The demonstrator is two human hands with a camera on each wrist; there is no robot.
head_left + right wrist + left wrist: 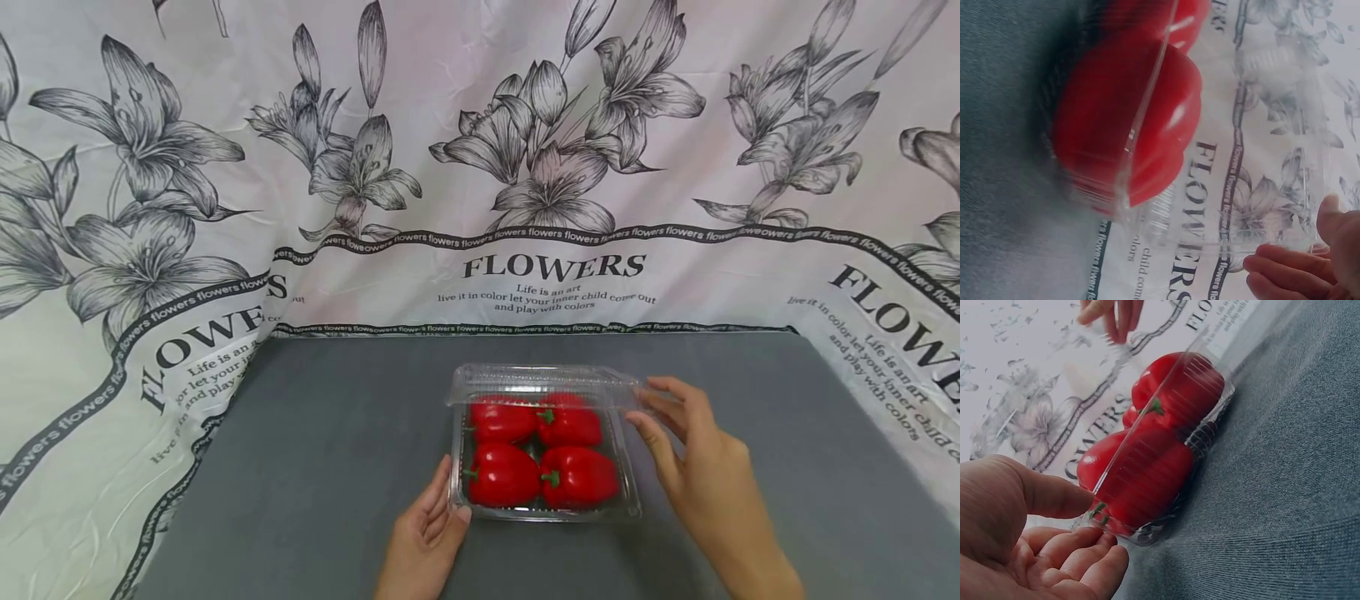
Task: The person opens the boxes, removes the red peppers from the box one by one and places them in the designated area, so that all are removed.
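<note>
A clear plastic container (555, 517) on the grey table holds several red peppers (504, 475) (1141, 469) (1125, 119) with green stems. Its hinged clear lid (543, 383) (1272, 240) is partly raised over the back row. The left hand (426, 533) (1041, 531) grips the container's near left corner, thumb at the rim and fingers outside the wall. At the lid's right edge, the right hand (708, 475) (1304, 262) pinches the clear plastic between thumb and fingers; transparency makes the exact contact hard to see.
The grey tabletop (337, 433) extends around the container. Behind it and at both sides hangs a white cloth (420, 292) printed with flowers and lettering, its lower edge meeting the table.
</note>
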